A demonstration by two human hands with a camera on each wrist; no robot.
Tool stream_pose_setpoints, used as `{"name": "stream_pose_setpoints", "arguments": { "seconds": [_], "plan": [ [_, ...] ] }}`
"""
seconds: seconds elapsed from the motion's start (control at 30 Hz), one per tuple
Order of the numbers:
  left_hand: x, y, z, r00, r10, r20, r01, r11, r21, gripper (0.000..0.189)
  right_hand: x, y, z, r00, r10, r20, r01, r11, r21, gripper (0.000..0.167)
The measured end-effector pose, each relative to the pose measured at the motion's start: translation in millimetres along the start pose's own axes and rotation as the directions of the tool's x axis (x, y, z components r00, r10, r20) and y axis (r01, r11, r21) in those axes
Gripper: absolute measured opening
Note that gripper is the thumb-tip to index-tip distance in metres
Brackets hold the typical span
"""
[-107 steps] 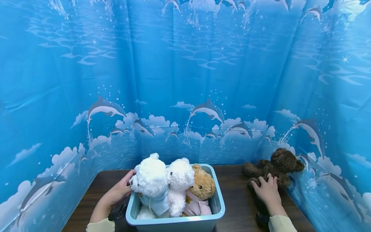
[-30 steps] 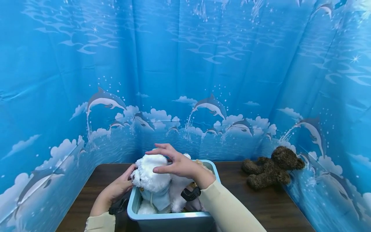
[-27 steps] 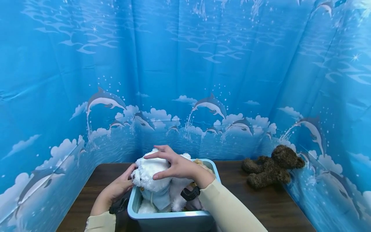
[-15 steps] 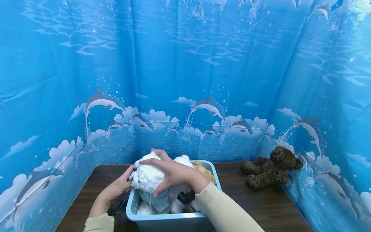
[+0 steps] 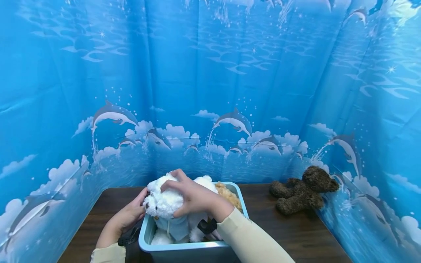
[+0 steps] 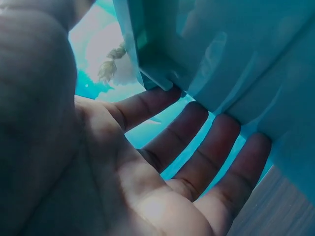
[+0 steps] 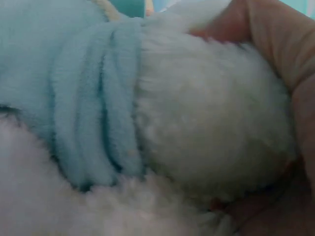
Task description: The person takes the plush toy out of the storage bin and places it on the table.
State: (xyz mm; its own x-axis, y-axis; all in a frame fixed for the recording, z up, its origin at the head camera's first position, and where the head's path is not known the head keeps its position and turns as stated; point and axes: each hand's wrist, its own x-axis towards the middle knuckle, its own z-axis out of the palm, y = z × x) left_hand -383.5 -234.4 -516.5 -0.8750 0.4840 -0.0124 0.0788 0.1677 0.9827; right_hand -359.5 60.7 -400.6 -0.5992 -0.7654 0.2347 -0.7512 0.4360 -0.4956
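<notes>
A fluffy white teddy bear (image 5: 164, 197) in a light blue top sits at the left end of a pale blue plastic bin (image 5: 189, 247). My right hand (image 5: 198, 197) grips the back of its head, with fingers over the top and thumb below; in the right wrist view the white fur of the teddy bear's head (image 7: 211, 113) bulges between thumb and fingers. Beside the bear's muzzle is my left hand (image 5: 126, 215). In the left wrist view its fingers (image 6: 209, 160) lie fairly straight, fingertips touching the outside of the bin (image 6: 246, 59).
A second white plush (image 5: 206, 182) and a tan teddy bear (image 5: 227, 193) share the bin, partly hidden by my right arm. On the dark wooden table (image 5: 269, 233), a dark brown teddy bear (image 5: 300, 191) lies at the right. A blue dolphin-print curtain (image 5: 210, 91) surrounds the table.
My right hand has left the brown teddy bear, crossed left over the bin and closed round the white teddy bear's head. My left hand stays at the bin's left side.
</notes>
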Motion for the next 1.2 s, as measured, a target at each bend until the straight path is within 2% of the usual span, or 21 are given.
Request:
{"name": "stream_pose_setpoints", "arguments": {
  "seconds": [0.17, 0.33, 0.47, 0.57, 0.7, 0.77, 0.87, 1.07, 1.2],
  "plan": [
    [-2.3, 1.9, 0.0, 1.000, -0.008, -0.020, 0.008, 0.999, 0.034, 0.104, -2.8, -2, 1, 0.994, -0.056, -0.094, 0.061, 0.997, 0.045, 0.070],
    [-2.4, 4.7, 0.0, 1.000, -0.011, -0.019, 0.011, 1.000, 0.019, 0.106, -4.4, 0, 1, 0.977, -0.120, -0.179, 0.139, 0.986, 0.097, 0.068],
    [-2.3, 6.1, -0.8, 0.999, -0.027, -0.019, 0.027, 1.000, 0.006, 0.104, -4.8, -1, 0, 0.962, -0.138, -0.236, 0.166, 0.981, 0.104, 0.067],
    [-2.4, 6.4, -1.3, 0.999, -0.045, -0.017, 0.045, 0.999, 0.008, 0.103, -5.9, -2, -1, 0.944, -0.137, -0.299, 0.178, 0.977, 0.114, 0.065],
    [-2.5, 7.6, -0.9, 0.998, -0.054, -0.012, 0.055, 0.998, 0.020, 0.105, -10.6, -5, -3, 0.905, -0.123, -0.406, 0.197, 0.970, 0.145, 0.061],
    [-2.9, 8.2, 0.0, 0.998, -0.058, -0.011, 0.058, 0.998, 0.015, 0.107, -12.2, -5, -3, 0.893, -0.121, -0.434, 0.208, 0.965, 0.160, 0.060],
    [-3.2, 8.1, -0.2, 0.998, -0.059, -0.017, 0.059, 0.998, 0.009, 0.108, -10.0, -4, -1, 0.902, -0.116, -0.415, 0.200, 0.966, 0.164, 0.061],
    [-4.1, 7.0, 0.3, 0.996, -0.078, -0.044, 0.076, 0.997, -0.026, 0.106, -5.7, -4, 2, 0.955, -0.059, -0.290, 0.109, 0.981, 0.160, 0.067],
    [-3.3, 5.6, 2.1, 0.996, -0.080, -0.049, 0.079, 0.997, -0.022, 0.105, -6.8, -6, 3, 0.970, -0.038, -0.241, 0.083, 0.981, 0.178, 0.066]
  ]
}}
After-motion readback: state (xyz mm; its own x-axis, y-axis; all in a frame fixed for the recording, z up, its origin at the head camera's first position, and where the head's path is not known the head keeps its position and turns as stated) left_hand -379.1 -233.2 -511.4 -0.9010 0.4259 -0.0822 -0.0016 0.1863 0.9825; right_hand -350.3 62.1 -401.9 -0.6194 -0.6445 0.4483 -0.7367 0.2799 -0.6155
